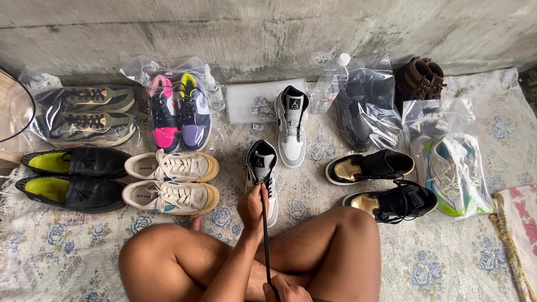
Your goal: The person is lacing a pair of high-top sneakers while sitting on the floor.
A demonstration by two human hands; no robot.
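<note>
I sit cross-legged on a floral mat (84, 246). In front of my knees lies a grey, white and black high-top sneaker (260, 162), toe toward me. My left hand (251, 207) rests on its front part and pinches a black shoelace (265, 240) close to the eyelets. The lace runs straight back to my right hand (290, 292), which grips its other end low between my legs. The matching high-top (292, 131) stands farther back, apart from both hands.
Shoes lie in rows: black loafers (72, 178), cream sneakers (170, 182), black and gold sneakers (386, 184), bagged pairs (179, 109) and brown boots (419, 78) along a concrete wall (268, 33). A white sheet (246, 100) and a plastic bottle (335, 72) sit behind.
</note>
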